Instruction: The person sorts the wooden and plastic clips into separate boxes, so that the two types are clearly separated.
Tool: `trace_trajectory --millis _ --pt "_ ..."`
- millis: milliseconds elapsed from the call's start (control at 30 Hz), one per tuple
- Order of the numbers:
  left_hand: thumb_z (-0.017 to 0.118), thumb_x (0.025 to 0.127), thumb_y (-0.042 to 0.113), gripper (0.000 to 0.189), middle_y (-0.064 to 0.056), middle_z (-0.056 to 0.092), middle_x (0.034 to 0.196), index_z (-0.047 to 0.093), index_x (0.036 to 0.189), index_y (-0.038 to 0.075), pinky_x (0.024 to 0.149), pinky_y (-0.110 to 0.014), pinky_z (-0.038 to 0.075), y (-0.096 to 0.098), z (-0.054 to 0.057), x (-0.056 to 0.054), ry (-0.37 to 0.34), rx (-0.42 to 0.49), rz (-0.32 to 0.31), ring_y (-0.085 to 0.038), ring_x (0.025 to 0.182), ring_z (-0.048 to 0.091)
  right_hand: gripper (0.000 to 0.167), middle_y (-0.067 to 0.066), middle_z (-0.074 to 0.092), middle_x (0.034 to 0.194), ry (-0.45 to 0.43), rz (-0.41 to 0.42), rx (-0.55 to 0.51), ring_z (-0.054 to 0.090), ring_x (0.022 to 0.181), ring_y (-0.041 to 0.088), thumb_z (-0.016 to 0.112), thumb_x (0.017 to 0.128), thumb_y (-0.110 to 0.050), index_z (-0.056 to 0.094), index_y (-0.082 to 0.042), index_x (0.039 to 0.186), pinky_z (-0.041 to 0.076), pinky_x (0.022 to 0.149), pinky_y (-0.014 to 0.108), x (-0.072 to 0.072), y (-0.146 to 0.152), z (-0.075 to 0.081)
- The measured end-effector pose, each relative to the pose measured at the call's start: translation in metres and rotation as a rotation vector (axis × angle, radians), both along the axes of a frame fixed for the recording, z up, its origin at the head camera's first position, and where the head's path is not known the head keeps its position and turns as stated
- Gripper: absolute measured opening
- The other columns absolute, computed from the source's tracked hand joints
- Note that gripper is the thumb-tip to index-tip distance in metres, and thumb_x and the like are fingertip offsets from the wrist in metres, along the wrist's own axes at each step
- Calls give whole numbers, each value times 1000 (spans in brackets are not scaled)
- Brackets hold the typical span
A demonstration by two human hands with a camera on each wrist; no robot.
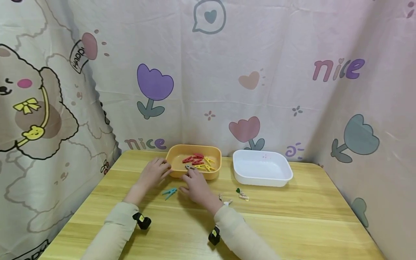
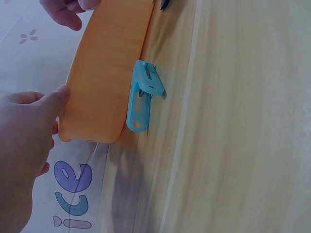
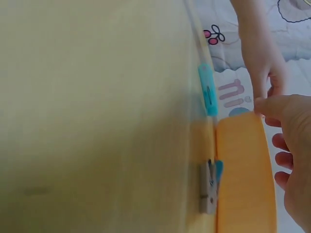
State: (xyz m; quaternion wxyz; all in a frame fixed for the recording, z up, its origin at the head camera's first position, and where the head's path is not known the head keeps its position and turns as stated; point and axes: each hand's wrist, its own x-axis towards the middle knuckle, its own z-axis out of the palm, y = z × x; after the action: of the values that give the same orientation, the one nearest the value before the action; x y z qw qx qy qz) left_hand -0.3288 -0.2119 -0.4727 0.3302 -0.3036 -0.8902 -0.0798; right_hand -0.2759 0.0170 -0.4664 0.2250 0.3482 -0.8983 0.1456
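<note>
Only headcam shows red clips [image 1: 198,156]; left hand [image 1: 153,172] grips tub [image 1: 212,176]; right hand [image 1: 198,187], can't tell.

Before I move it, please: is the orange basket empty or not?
Not empty: the head view shows red clothespins and yellow clothespins lying inside the orange basket.

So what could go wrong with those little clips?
Maybe two things. The left hand is gripping the orange bin at its end, so a hard tug might tip it and spill the red clips and yellow clips. Also, a blue clip lies loose on the table, close to the right hand, which could bump it away.
</note>
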Motion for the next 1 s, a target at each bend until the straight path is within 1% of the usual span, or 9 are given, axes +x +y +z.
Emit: trace_trajectory --millis 200,400,533,633,800,1000 --pt "74 85 24 16 -9 64 97 70 94 12 76 -43 51 1 1 2 -8 -8 2 -27 90 57 28 -1 57 105 -142 -82 7 51 101 16 71 88 -36 67 -19 110 43 81 32 7 -7 -6" --pt "74 85 24 15 -10 64 96 70 94 12 77 -43 51 2 3 3 -14 -1 0 -28 89 57 27 -2 57 102 -225 -150 -12 48 92 15 70 89 -39 68 -21 109 43 78 32 4 -14 -18" --pt "73 86 24 14 -10 64 96 70 93 12 76 -44 51 2 3 3 -16 4 2 -28 89 57 28 -3 55 98 -241 -192 24 46 88 14 69 89 -41 68 -22 110 41 74 29 2 -18 -22" --pt "71 88 25 14 -10 63 97 70 94 13 76 -43 51 2 3 2 -27 1 10 -28 90 56 28 -3 54 97 -254 -205 49 45 88 14 69 88 -41 68 -23 110 40 74 29 1 -21 -23" --pt "71 88 26 14 -10 63 97 69 94 13 76 -43 51 2 3 3 -20 -1 10 -28 90 57 25 -3 54 98 -277 -196 71 44 88 14 68 89 -41 69 -24 108 40 73 29 0 -23 -26" --pt "73 87 24 14 -11 63 97 69 94 12 75 -44 51 3 2 4 -27 15 12 -29 90 56 22 -3 55 98 -252 -198 100 44 87 13 67 90 -41 70 -28 107 38 72 27 -2 -27 -31"
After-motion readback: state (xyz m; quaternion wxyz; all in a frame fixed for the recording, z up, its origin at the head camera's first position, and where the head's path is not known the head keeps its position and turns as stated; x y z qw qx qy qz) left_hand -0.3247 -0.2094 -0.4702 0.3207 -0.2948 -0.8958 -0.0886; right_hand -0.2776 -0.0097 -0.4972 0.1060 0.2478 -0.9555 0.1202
